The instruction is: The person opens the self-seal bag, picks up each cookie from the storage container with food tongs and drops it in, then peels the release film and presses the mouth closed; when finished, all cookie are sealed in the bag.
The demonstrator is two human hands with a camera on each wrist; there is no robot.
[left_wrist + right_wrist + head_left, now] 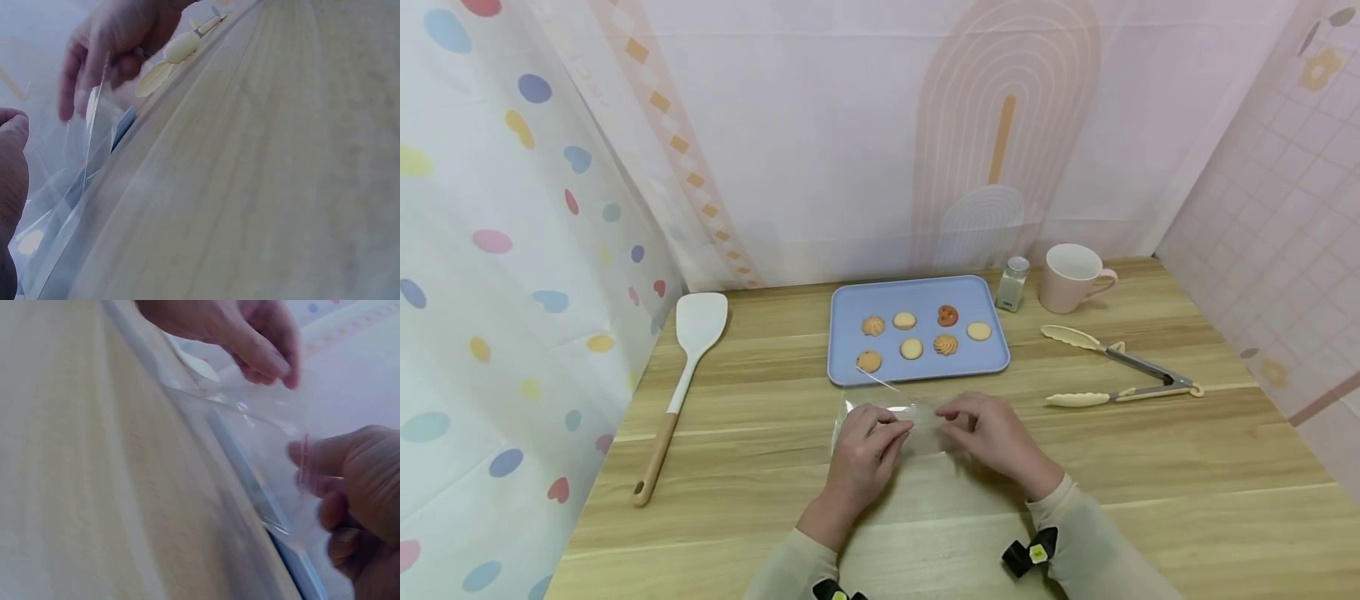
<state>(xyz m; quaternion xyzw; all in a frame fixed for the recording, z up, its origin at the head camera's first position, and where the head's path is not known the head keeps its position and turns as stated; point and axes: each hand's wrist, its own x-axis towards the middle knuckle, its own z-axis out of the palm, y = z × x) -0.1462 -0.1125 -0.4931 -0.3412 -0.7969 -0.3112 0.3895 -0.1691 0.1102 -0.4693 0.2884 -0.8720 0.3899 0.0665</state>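
Note:
A clear plastic bag [262,431] spans the gap between both hands, just in front of the blue tray. My left hand [865,454] pinches its left part between thumb and fingers. On the other side my right hand [992,437] has thumb and fingers at the bag's edge; the right wrist view shows them pinching it by a strip with red print [305,456]. Transparent film makes the bag's outline hard to follow in the head view. Nothing can be made out inside it.
Several cookies [912,348] lie spread on the blue tray [842,333]. A white spatula [700,325] with a wooden handle is at the left. A glass shaker [1012,285], a pink mug [1063,287] and cream-tipped tongs [1142,364] stand or lie at the right.

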